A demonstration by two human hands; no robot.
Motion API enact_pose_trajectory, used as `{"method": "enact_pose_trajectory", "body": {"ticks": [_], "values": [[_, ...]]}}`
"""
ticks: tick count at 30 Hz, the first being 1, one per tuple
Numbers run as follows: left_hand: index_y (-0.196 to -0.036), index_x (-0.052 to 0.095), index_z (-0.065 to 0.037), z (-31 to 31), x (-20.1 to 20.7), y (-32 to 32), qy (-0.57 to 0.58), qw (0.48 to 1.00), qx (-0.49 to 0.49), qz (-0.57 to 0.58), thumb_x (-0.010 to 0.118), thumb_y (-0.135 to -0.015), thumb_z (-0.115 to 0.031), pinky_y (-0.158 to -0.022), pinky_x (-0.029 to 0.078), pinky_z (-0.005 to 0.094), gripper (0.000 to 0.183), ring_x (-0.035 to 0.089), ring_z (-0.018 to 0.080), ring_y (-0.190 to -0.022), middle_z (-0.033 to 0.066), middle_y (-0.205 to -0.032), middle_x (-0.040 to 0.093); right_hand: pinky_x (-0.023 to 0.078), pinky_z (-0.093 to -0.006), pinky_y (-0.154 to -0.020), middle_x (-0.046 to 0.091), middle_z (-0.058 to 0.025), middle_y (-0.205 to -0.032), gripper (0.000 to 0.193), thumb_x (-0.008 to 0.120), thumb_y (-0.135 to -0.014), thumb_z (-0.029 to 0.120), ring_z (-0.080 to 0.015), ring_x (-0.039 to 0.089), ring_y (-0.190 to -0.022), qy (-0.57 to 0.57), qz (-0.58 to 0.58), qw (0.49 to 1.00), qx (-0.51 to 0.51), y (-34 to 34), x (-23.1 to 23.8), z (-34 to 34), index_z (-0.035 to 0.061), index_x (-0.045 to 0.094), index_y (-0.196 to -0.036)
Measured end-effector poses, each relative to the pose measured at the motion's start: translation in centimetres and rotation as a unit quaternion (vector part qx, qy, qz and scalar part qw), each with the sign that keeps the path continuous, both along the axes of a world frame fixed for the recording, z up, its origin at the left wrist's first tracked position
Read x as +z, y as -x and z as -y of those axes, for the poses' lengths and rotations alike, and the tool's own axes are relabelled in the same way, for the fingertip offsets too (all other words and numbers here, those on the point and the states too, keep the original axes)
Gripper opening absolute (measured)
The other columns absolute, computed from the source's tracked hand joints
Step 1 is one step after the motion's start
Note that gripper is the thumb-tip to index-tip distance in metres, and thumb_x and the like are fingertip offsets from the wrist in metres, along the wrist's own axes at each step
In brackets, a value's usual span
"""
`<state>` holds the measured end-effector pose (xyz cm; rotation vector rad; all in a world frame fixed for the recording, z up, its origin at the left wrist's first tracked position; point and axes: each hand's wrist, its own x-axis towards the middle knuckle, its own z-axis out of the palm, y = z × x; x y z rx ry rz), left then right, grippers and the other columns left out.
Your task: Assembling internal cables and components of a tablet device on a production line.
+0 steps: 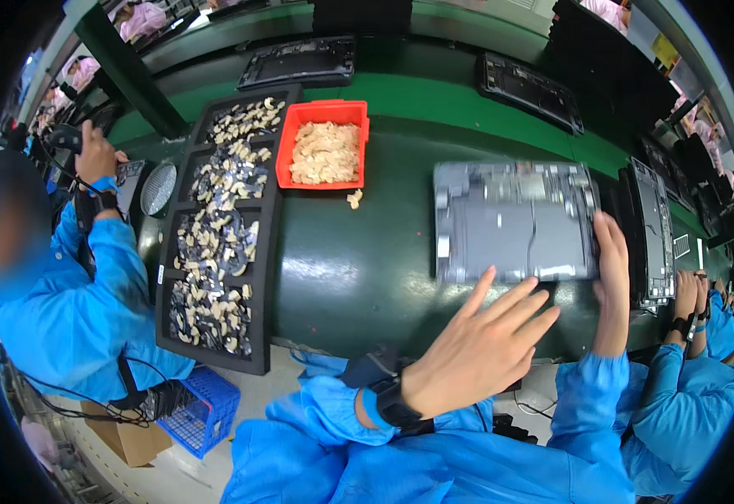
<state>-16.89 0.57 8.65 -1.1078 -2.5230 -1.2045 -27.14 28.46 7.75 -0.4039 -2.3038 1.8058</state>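
Observation:
An opened laptop chassis [510, 227], grey with exposed circuitry along its far side, is on the green table in front of me, slightly blurred. My left hand [480, 349] is open, palm down, fingers spread, its thumb and index fingertips at the chassis's near edge. At the right edge, my right hand [612, 265] grips the chassis, its fingers along the side and its thumb by the near corner. What lies under the fingers is hidden.
Left of the chassis stand a red bin [281, 172] of small cream pieces and a black compartment tray [268, 252] of dark and cream parts. Stacked chassis [654, 227] rise at right; others [299, 63] lie along the back. Co-workers in blue [73, 286] sit at both sides.

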Motion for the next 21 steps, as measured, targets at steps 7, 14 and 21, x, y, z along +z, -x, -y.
{"method": "enact_pose_trajectory", "body": {"ticks": [7, 14, 21], "values": [[-0.126, 0.074, -0.012, 3.8, -5.1, -1.0, -0.153, 0.98, 0.04, 0.119, 0.074, -0.094, -0.021, -0.116, 0.039, 0.0494, 0.033, 0.063, 0.0266, -0.128, 0.0073, -0.128, 0.073, 0.046, -0.0326, -0.101, 0.071, -0.0113, -0.122, 0.05, 0.06, -0.109, 0.033, -0.0172, 0.062, -0.111, 0.08, -0.101, 0.989, 0.069, 24.1, -1.9, 5.9, -0.0103, 0.062, -0.134], [-0.108, 0.081, -0.006, 5.7, -3.5, -1.0, -0.334, 0.93, 0.048, 0.147, 0.078, -0.088, -0.004, -0.097, 0.051, 0.0398, 0.02, 0.073, 0.0235, -0.095, 0.0098, -0.101, 0.078, 0.049, -0.0365, -0.103, 0.07, -0.0164, -0.122, 0.037, 0.06, -0.108, 0.026, -0.024, 0.065, -0.12, -0.254, -0.275, 0.896, 0.24, 14.7, 6.3, 16.3, -0.0042, 0.064, -0.128], [-0.096, 0.063, -0.023, 7.0, 1.5, -1.4, -0.761, 0.601, -0.155, 0.189, 0.065, -0.102, -0.027, -0.073, 0.039, 0.0376, 0.008, 0.06, 0.0171, -0.072, -0.0017, -0.076, 0.068, 0.048, -0.0413, -0.109, 0.059, -0.0168, -0.145, 0.103, 0.099, -0.074, 0.028, -0.0305, 0.059, -0.132, 0.088, 0.009, 0.804, 0.588, -11.0, 0.2, 17.0, 0.0009, 0.043, -0.155]]}}
